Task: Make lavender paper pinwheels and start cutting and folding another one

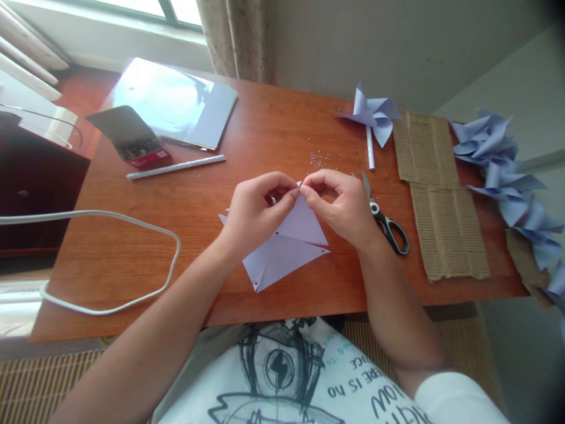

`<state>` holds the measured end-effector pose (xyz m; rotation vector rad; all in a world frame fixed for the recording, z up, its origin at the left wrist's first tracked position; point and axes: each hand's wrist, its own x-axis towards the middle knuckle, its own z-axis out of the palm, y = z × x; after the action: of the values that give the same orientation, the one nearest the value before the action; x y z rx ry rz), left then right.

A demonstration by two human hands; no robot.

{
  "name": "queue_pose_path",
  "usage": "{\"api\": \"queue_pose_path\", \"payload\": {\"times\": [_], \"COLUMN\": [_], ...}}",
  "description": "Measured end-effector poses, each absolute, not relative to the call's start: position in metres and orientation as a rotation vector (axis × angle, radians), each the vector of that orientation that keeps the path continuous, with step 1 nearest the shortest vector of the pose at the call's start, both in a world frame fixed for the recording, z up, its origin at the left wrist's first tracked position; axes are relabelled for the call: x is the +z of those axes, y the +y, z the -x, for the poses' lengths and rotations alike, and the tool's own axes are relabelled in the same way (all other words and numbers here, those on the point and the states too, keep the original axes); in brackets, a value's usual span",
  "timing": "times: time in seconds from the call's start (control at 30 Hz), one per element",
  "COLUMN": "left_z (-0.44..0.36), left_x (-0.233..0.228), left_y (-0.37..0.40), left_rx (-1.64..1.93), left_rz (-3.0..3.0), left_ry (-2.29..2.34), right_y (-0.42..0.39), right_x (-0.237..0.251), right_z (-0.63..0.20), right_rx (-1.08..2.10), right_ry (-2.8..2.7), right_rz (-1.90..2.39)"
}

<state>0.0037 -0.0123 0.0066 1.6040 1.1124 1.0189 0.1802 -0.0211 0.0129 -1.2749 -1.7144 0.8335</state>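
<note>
A pale lilac paper square [286, 247], cut into triangular flaps, lies on the brown wooden table [132, 259] in front of me. My left hand [256, 209] and my right hand [339, 203] meet above its middle. Both pinch the tips of folded flaps together at the centre. Something small may be between the fingertips, but it is too small to tell. A finished lilac pinwheel [373, 115] on a white stick lies at the far side of the table.
Black-handled scissors [386, 221] lie right beside my right hand. Corrugated cardboard pieces [441, 200] and a pile of lilac pinwheels [512, 182] are at the right. A white stick [176, 166], an open pin box [136, 144], a paper pad [176, 100] and a white cable [110, 259] sit at the left.
</note>
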Motion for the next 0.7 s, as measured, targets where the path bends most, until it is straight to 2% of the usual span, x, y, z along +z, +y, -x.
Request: {"api": "queue_pose_path", "payload": {"times": [0.7], "left_z": [-0.0031], "left_x": [0.0084], "left_y": [-0.0125], "left_rx": [0.999], "left_rz": [-1.648], "left_ry": [1.170], "right_y": [-0.0212], "right_x": [0.0119], "right_z": [-0.1819], "right_rx": [0.909], "right_ry": [-1.673], "right_rz": [1.297]}}
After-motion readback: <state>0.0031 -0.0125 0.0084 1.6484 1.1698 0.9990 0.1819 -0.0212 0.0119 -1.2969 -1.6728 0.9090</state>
